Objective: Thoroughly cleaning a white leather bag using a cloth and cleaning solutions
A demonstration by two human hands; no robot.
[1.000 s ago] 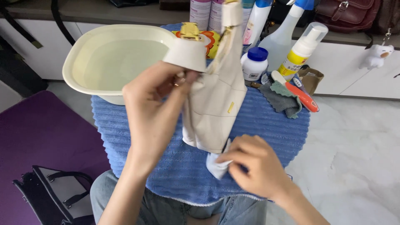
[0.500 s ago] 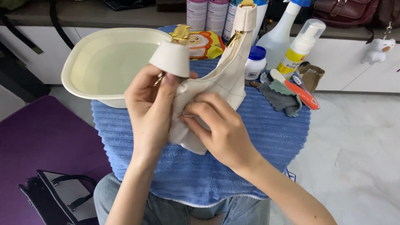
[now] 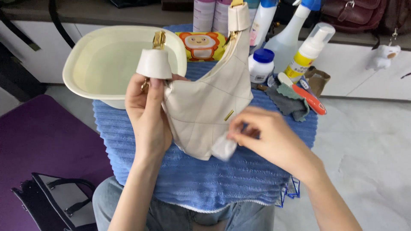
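Left hand (image 3: 147, 117): raised over the blue towel (image 3: 128, 145); fingers closed round the upper edge of a cream leather handbag (image 3: 205, 107), thumb on its near face; the bag hangs upright above the towel, its strap end with a gold buckle (image 3: 159, 39) folded over just above the knuckles

Right hand (image 3: 274, 139): low at the bag's bottom right corner; fingers pinched shut on a small white wipe (image 3: 223, 147), which touches the leather

Handbag: cream, stitched in panels, a short gold bar (image 3: 229, 115) on its front; the far strap (image 3: 238, 17) rises past the bottles

Basin (image 3: 85, 64): pale cream, rounded square, on the towel's far left corner; clear water inside

Packet (image 3: 201, 45): yellow and orange soft pack printed with a cartoon animal face, behind the bag, just beside the basin

Small jar (image 3: 261, 66): white, blue screw cap, pale label; right of the bag

Pump bottle (image 3: 308, 53): yellow label, clear cap over a white pump; a white spray bottle (image 3: 287, 34) with a blue head stands behind it

Tall cans (image 3: 212, 15): two, pink-topped, at the far edge

Brush (image 3: 306, 94): orange handle, lying on a grey-green cloth (image 3: 289, 102)

Floor: purple mat (image 3: 34, 145) at left; a black and white bag (image 3: 55, 201) lies on it
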